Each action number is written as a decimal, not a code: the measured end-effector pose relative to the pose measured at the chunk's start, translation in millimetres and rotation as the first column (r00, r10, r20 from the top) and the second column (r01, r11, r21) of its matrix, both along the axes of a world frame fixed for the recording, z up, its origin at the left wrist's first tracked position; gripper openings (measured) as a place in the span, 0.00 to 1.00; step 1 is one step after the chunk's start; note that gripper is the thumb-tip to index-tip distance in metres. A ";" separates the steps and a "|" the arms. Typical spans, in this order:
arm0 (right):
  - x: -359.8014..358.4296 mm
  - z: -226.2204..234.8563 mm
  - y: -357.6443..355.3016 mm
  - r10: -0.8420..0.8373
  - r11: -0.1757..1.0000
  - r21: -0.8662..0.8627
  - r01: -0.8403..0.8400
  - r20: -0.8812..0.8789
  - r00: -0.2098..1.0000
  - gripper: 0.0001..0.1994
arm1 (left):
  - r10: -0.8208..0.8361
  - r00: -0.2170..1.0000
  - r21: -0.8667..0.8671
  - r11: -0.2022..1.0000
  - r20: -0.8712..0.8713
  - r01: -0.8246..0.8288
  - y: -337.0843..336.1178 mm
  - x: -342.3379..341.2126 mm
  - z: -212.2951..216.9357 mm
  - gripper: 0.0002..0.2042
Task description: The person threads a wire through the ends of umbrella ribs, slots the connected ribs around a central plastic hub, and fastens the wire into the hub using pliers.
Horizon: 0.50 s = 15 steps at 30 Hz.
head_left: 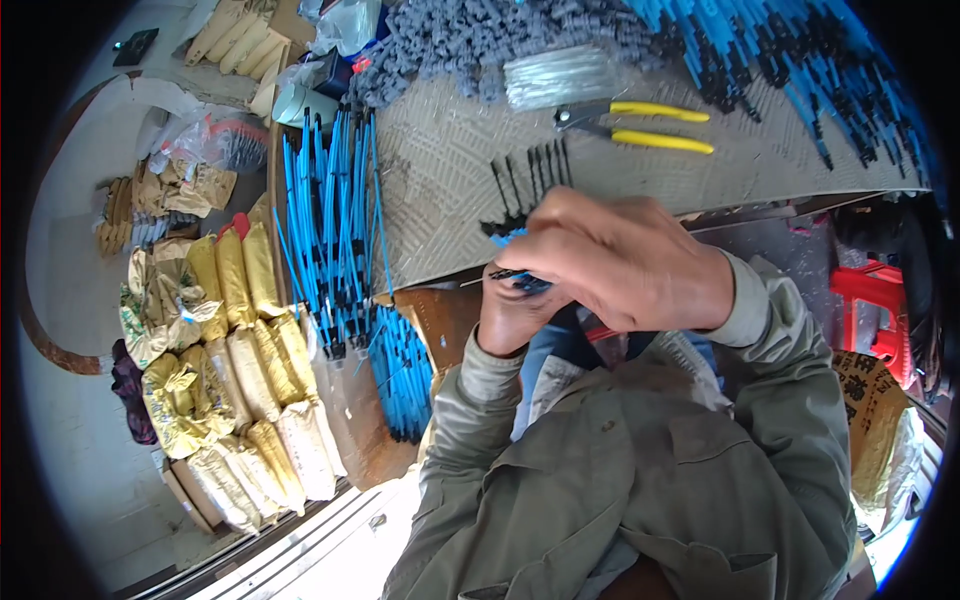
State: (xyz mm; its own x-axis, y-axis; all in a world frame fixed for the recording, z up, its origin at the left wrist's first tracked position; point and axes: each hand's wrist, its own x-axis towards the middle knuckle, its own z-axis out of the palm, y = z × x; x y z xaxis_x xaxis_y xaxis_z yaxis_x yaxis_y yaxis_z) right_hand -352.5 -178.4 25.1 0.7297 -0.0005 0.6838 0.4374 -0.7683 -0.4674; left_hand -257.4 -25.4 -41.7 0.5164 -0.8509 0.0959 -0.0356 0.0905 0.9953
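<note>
A small bundle of thin blue rods with black ends (507, 228) is in my hands at the table's near edge. Its black tips fan out over the tabletop. My left hand (508, 318) is closed around the lower part of the bundle. Over it lies my right hand (630, 262), its fingers curled and pressed together against the bundle; what they pinch is hidden. A thin light strand (471, 283) sticks out to the left beside my fingers. Beyond my hands lie pliers with yellow handles (660, 140) and a bunch of clear thin strips (560, 78).
Grey small parts (500, 40) are heaped at the table's back. Many blue rods (780, 60) lie at the back right; more blue rods (330, 220) stand at the table's left side. Gold-wrapped packages (240, 370) are stacked at left. A red stool (872, 305) is at right.
</note>
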 end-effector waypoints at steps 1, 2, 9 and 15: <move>9.8 -1.1 -9.3 -0.023 0.994 0.107 0.019 0.029 0.999 0.06 | 0.005 1.000 -0.027 1.000 -0.003 -0.005 -3.2 0.9 2.7 0.17; 20.0 -4.9 -21.2 -0.053 0.975 0.218 0.040 0.052 0.997 0.06 | -0.025 0.998 -0.016 1.000 -0.054 0.024 -6.2 1.2 5.8 0.16; 114.5 -75.0 -130.8 -0.577 0.768 -0.472 0.432 -0.220 0.787 0.05 | -0.130 0.985 -0.034 0.991 -0.113 0.127 -12.6 0.2 15.8 0.14; 113.9 -58.9 -130.1 -0.578 0.791 -0.463 0.400 -0.349 0.738 0.07 | -0.112 0.950 -0.034 0.994 -0.291 0.107 -8.0 4.4 19.5 0.13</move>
